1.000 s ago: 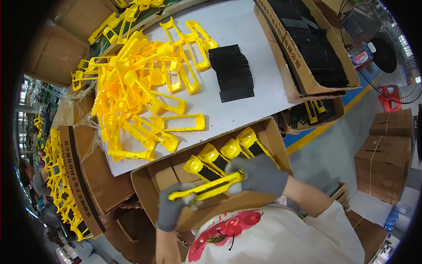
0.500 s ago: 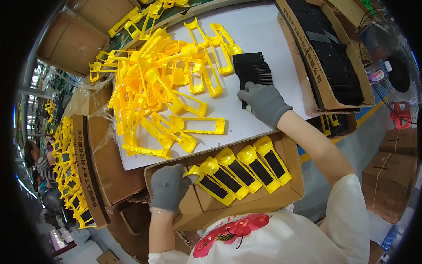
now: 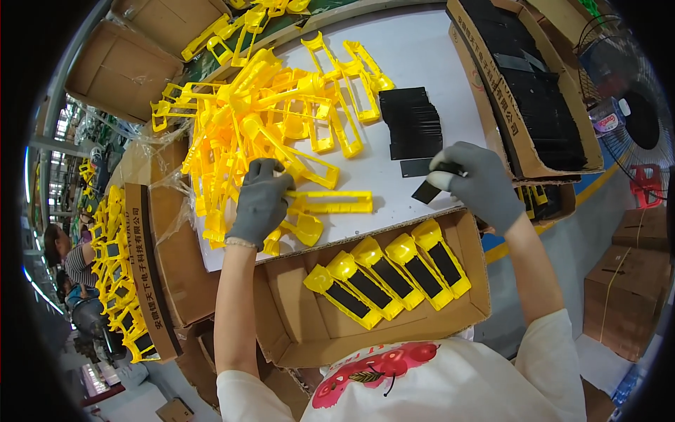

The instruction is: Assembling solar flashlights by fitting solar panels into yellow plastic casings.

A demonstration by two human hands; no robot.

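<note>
A black strip (image 3: 425, 193) is pinched between the thumb and fingers of the right hand (image 3: 479, 184), above the near right of a white table (image 3: 457, 77). A stack of black strips (image 3: 413, 123) lies just beyond. The left hand (image 3: 261, 205) is at the near side of a heap of yellow frames (image 3: 264, 119); its grip I cannot tell. Nearer, a cardboard box (image 3: 394, 343) holds five strip-filled frames (image 3: 391, 276).

wire fan (image 3: 641, 121) — red stool (image 3: 645, 180), perhaps
</note>
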